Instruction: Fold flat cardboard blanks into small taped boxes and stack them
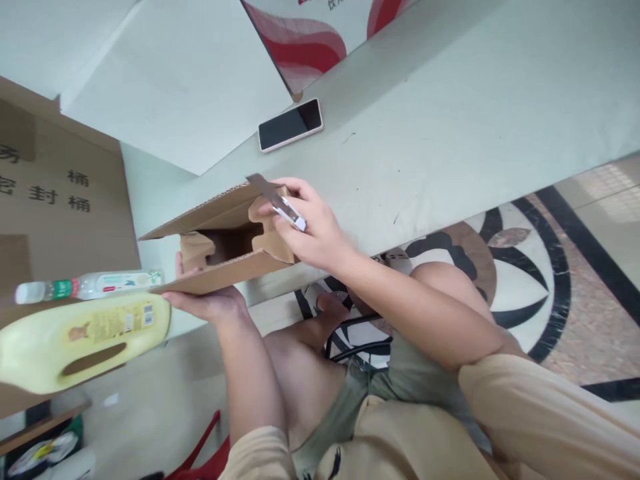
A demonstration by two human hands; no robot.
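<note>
A small brown cardboard box (225, 272) is held up over the near edge of the table, its flaps spread and its dark inside showing. My left hand (217, 305) grips it from below, the thumb along the lower flap and fingertips showing at the far left side. At the box's right end is my right hand (317, 230), closed around a utility knife (287, 210). The blade points up and left, over the edge of the upper flap. Some of the right fingers lie against the box, and the flap partly hides them.
A phone (291, 125) lies on the pale table (430, 127) beyond the box. A white box (185, 80) and a red-and-white carton (320, 40) stand behind it. Left are a large brown carton (60, 200), a clear bottle (95, 285) and a yellow jug (40, 337).
</note>
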